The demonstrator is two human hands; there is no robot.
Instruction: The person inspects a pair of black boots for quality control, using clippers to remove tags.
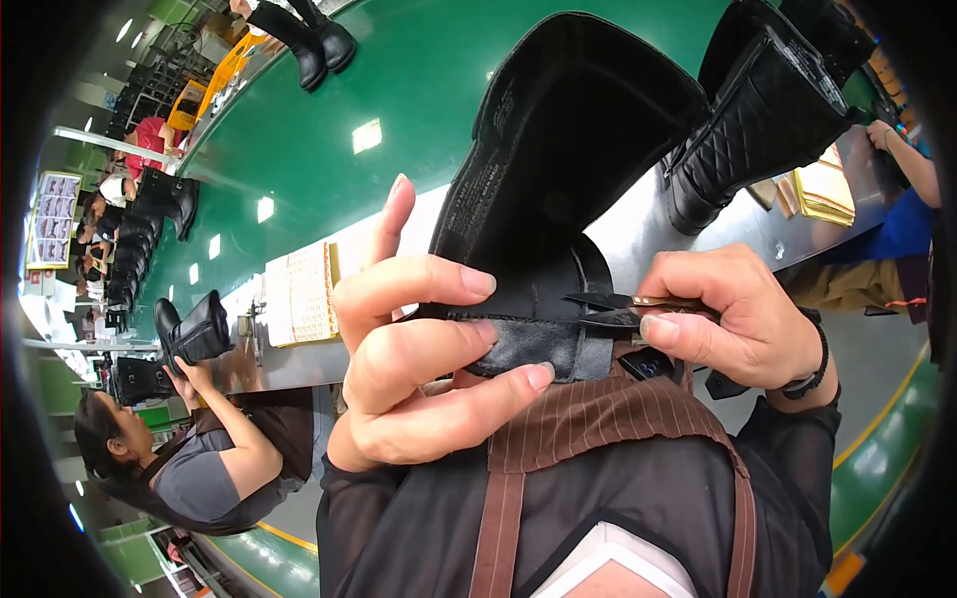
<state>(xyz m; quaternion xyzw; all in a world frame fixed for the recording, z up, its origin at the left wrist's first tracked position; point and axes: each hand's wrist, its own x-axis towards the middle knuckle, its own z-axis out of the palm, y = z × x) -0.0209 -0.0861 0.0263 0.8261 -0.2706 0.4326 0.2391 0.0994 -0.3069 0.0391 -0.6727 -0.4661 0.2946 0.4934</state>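
Note:
A tall black boot (558, 149) lies before me with its wide shaft opening turned up, its dark inside and lining showing. My left hand (414, 364) grips a folded black leather edge (528, 347) of it between fingers and thumb, while one finger points up free. In my right hand (738, 319) is a pair of small thread snips (596, 300), held at the handles. Their pointed blades are parted and reach left to the seam of that edge, close to my left fingertips. Whether a thread lies between the blades is too small to tell.
Black quilted boots (748, 140) stand at right beside a yellow-edged paper stack (825, 189). A gridded sheet pad (299, 294) lies left on the metal edge of the green table (349, 169). A co-worker (229, 448) holds another boot (202, 334); another person's arm (912, 164) shows at right.

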